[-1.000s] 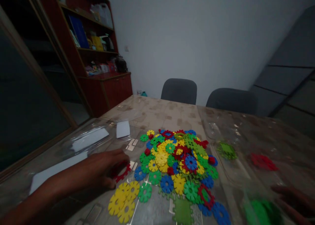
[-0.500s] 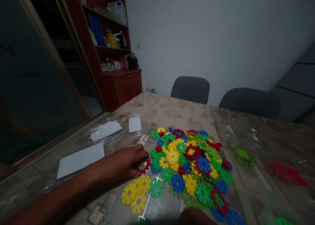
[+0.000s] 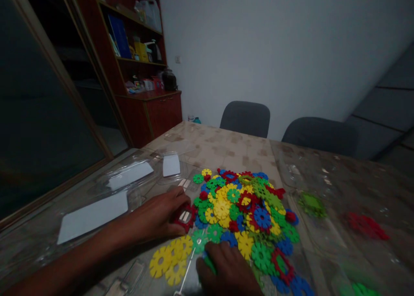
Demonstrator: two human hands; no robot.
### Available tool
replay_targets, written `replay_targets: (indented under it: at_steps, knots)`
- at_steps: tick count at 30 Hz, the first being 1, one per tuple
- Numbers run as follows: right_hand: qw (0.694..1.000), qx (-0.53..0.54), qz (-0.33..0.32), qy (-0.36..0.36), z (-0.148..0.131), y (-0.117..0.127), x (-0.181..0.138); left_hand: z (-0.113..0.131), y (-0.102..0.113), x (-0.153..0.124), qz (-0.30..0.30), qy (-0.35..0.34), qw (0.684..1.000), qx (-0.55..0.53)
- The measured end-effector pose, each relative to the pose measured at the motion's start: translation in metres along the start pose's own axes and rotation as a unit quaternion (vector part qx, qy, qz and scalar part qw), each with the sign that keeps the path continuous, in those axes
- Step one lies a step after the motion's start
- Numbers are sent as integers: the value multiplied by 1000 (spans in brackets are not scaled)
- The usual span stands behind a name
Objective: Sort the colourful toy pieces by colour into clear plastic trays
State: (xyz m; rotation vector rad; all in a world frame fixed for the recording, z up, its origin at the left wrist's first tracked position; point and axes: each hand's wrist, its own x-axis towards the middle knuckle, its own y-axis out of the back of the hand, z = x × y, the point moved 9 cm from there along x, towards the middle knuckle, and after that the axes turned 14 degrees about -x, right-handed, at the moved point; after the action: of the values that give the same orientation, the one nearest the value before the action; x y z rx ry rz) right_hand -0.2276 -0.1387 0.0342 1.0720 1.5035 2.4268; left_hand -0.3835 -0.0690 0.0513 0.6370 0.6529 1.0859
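A heap of flat plastic gear-shaped pieces (image 3: pixel 246 209) in yellow, green, blue and red lies on the table (image 3: pixel 226 147). My left hand (image 3: pixel 158 216) rests at the heap's left edge, fingers pinched on a red ring-shaped piece (image 3: pixel 184 215). My right hand (image 3: pixel 226 270) lies at the heap's near edge, fingers curled over a green piece (image 3: pixel 208 261) that is mostly hidden. A cluster of yellow gears (image 3: pixel 170 259) sits between my two hands.
Clear plastic packaging with white cards (image 3: pixel 93 214) lies to the left. Separate green pieces (image 3: pixel 312 203) and red pieces (image 3: pixel 365 225) lie on clear plastic at the right. Two grey chairs (image 3: pixel 246 117) stand behind the table, and a red shelf unit (image 3: pixel 142 71) stands at far left.
My left hand has slid right with the red ring toward the heap. My right hand came in from the right edge to the heap's near side and closed over a green piece.
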Motion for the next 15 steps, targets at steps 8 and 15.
replay_targets:
  at_steps: [8,15]
  knots:
    - [954,139,-259,-62,62,-12,4,20,1,-1,46,-106,992,-56]
    - [920,16,-291,-261,152,5,-1,27,-21,3,46,-155,985,-63]
